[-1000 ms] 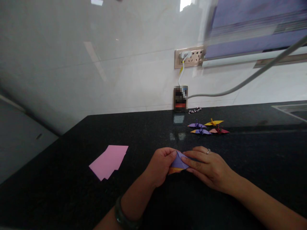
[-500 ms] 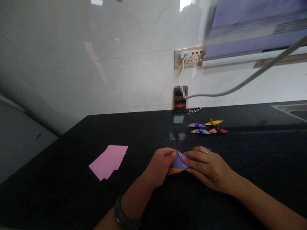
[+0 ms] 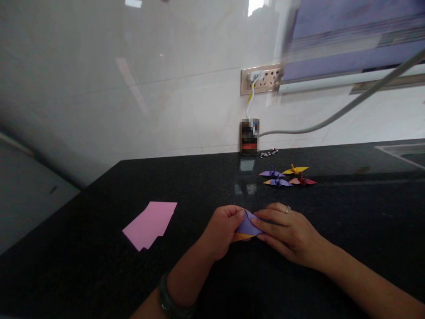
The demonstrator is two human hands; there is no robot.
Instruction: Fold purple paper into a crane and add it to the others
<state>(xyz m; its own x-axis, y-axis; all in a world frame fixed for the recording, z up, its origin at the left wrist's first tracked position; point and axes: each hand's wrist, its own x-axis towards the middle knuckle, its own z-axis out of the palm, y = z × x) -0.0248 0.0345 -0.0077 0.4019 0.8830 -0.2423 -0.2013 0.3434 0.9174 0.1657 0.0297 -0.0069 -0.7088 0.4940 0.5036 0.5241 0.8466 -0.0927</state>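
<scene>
Between my two hands is a partly folded sheet of origami paper (image 3: 248, 226), purple on top with an orange strip along its lower edge. My left hand (image 3: 222, 230) pinches its left side, thumb on top and fingers curled behind. From the right, my right hand (image 3: 287, 232) grips the other side, with its fingertips pressed on the purple face and its thumb at the lower edge. Part of the paper is covered by the fingers. Beyond my right hand sit several folded paper cranes (image 3: 278, 182), in purple, yellow and red.
Pink paper sheets (image 3: 151, 225) lie overlapped on the black countertop (image 3: 99, 212), left of my hands. At the wall stand a small box with blurred front (image 3: 249, 137) and a beaded strand (image 3: 268, 153). A grey cable (image 3: 305, 130) runs rightward below the wall socket (image 3: 260, 79).
Hardly anything differs. Less of the orange strip shows at the paper's lower edge now, while both hands keep their places on it.
</scene>
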